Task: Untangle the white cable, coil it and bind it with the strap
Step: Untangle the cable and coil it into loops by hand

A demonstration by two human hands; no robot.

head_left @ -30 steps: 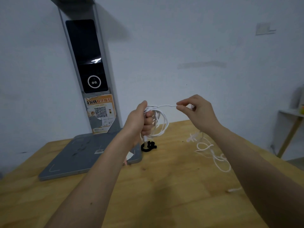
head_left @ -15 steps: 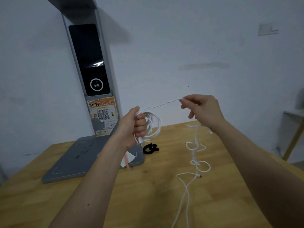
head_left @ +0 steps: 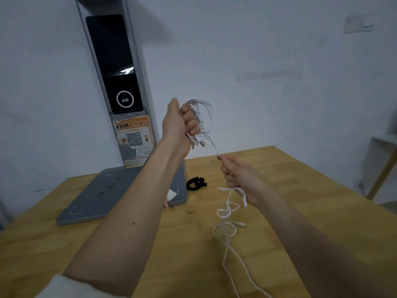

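Now L hand [head_left: 179, 123] grips coil [head_left: 204, 117]; R hand [head_left: 242, 179] pinches cable

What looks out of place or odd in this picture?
The loose part of the white cable hanging below the right hand still shows small tangled loops. The poster on the grey stand is torn and peeling at its edges.
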